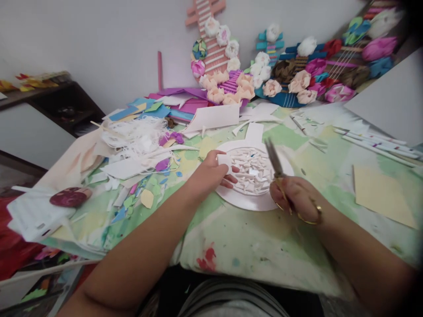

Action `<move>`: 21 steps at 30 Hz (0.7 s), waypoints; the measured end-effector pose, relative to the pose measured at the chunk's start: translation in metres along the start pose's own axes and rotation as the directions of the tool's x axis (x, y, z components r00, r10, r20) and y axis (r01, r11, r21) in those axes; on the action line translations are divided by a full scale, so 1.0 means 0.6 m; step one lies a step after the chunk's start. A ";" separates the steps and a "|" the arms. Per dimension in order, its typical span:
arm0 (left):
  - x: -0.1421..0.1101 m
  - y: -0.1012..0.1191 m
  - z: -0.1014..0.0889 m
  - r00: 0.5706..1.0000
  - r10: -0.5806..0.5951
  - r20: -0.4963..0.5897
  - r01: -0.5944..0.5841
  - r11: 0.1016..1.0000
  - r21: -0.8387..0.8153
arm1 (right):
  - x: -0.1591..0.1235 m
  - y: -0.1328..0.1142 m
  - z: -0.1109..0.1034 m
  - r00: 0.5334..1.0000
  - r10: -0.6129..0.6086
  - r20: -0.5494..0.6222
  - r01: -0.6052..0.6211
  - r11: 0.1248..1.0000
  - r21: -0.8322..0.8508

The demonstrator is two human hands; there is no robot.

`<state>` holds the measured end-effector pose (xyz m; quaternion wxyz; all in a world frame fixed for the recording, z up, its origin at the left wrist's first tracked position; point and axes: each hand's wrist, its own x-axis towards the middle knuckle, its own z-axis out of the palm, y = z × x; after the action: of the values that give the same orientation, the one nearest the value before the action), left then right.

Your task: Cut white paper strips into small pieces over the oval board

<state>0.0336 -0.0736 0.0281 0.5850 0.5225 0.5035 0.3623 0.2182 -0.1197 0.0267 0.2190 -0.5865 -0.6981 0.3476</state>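
My left hand (216,169) pinches a small piece of white paper (224,162) over the left side of a white cardboard disc (238,202). Many small white paper bits (253,171) cover the disc's middle, and a white strip (254,132) sticks out from its far edge. In my right hand (297,196) is a pair of gold-handled scissors (276,160), held above the disc's right side with the blades pointing up and away. The blades look close together, though they are a little blurred.
White string (135,138) and coloured scraps (132,204) lie on the left, near a dark red object (70,197). Paper-flower decorations (228,81) lean on the wall behind. Rolled paper sticks (376,141) and a yellow sheet (383,193) are on the right.
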 end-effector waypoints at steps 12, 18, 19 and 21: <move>-0.007 -0.013 0.014 0.987 0.135 0.082 -0.120 0.978 -0.172 | -0.007 -0.002 0.014 0.994 0.035 -0.104 -0.084 0.857 -0.508; -0.010 -0.010 0.013 0.988 0.129 0.083 -0.111 0.976 -0.186 | -0.007 0.000 0.010 0.990 0.043 -0.136 -0.115 0.806 -0.581; -0.011 -0.009 0.013 0.988 0.130 0.078 -0.115 0.977 -0.179 | -0.007 0.002 0.008 0.990 0.041 -0.137 -0.115 0.802 -0.587; -0.012 -0.006 0.012 0.988 0.130 0.078 -0.117 0.981 -0.158 | -0.007 0.004 0.006 0.990 0.035 -0.134 -0.108 0.800 -0.590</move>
<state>0.0383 -0.0832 0.0259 0.6213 0.5218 0.4146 0.4121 0.2179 -0.1244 0.0228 0.0508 -0.6706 -0.7352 0.0843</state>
